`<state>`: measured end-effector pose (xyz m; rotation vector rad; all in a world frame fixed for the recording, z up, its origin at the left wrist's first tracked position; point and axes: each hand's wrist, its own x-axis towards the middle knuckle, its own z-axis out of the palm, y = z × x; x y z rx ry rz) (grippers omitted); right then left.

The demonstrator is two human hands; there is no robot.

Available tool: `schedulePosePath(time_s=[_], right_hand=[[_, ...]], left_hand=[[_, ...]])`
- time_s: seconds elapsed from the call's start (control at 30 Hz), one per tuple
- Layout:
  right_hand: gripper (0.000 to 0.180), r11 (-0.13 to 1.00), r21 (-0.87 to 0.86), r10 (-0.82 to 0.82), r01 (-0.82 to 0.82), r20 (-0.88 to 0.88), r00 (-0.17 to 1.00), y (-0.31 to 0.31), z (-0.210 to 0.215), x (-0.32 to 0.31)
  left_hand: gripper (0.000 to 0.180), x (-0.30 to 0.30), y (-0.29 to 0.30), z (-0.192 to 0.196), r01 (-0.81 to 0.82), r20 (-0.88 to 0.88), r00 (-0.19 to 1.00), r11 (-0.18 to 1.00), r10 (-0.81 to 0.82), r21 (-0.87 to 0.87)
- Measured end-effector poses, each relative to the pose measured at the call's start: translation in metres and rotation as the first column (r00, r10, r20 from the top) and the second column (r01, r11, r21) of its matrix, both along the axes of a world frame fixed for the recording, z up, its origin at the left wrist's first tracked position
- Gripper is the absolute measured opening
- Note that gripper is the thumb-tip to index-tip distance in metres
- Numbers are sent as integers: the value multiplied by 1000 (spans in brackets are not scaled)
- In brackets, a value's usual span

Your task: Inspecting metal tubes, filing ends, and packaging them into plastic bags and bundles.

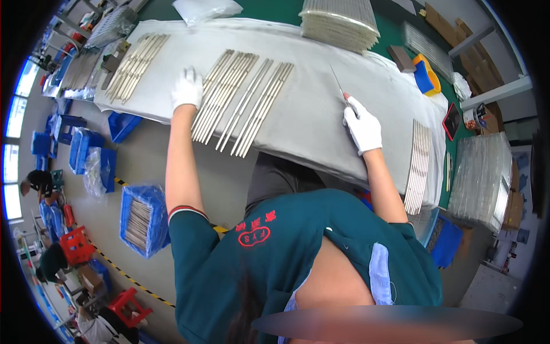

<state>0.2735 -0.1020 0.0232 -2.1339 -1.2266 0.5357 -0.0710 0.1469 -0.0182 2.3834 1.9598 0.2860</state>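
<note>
Surface [266,10] is green, mostly under a pale cloth [318,117], wrinkled near the edges. Middle rods [226,94], slim metallic, lie slanted side by side in front of the wearer; left bundle [137,66] sits at far left, right bundle [417,163] at the right end. Left hand [188,90], gloved, palm down, loose with fingers extended, just beside the middle rods; can't tell if it touches them. Right hand [364,127], gloved, pinches a thin pointed tool [337,80] above the cloth. Clear tray stack [339,26] at far edge, blue-and-yellow bin [427,75] to the right. Room: grey floor with striped tape [137,284], plastic-lined blue crate [143,221] full of rods, red stool [129,307], people at far left, small and hard to make out. Tool's grip end hidden by fingers; blurred oval covers the lower edge; dark fisheye rim cuts off the corners.
</note>
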Motion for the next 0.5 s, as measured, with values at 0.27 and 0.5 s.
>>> schedulePosePath(time_s=[0.27,0.5], right_hand=[[35,999,-15,28,-28,-9,1000,-1,5,-1],[36,999,48,23,-20,-54,998,4,1,1]], left_hand=[[50,45,-64,26,296,-214,949,879,-229,372],[66,100,-159,30,476,-238,872,854,-427,212]])
